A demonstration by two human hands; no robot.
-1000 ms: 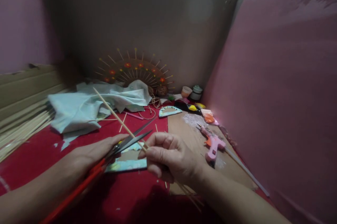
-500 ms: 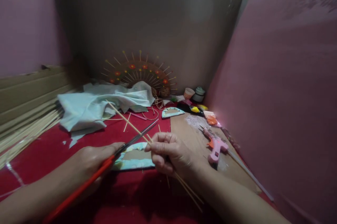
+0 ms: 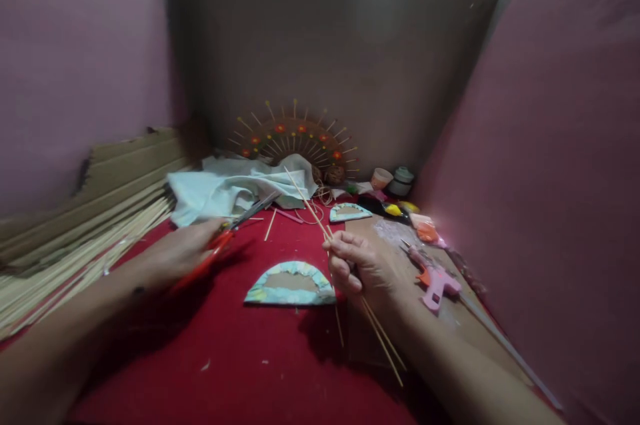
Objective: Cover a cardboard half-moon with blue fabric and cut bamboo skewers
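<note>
My left hand [image 3: 187, 248] grips a pair of scissors with red-orange handles [image 3: 213, 253], its blades pointing up and to the right over the red cloth [image 3: 240, 352]. In my right hand [image 3: 357, 262] are thin wooden sticks [image 3: 306, 202], pinched between thumb and fingers. One stick reaches up past the fingertips, and two ends stick out below the wrist. The scissors and the sticks are apart. Between the hands on the cloth lies a half-round piece wrapped in light blue fabric [image 3: 290, 295], with a bare brown middle.
A pink glue gun [image 3: 437, 285] lies on a brown board [image 3: 395, 318] at right. Pale blue fabric [image 3: 200, 195] is heaped at the back, before a decorated stick fan [image 3: 295, 128]. Bundled strips [image 3: 110, 245] lie left. A smaller half-round piece [image 3: 350, 213] sits behind my right hand.
The scissors, in my left hand, have moved left away from the sticks, which they were touching or crossing before. The view has shifted, and the half-round piece now shows fully.
</note>
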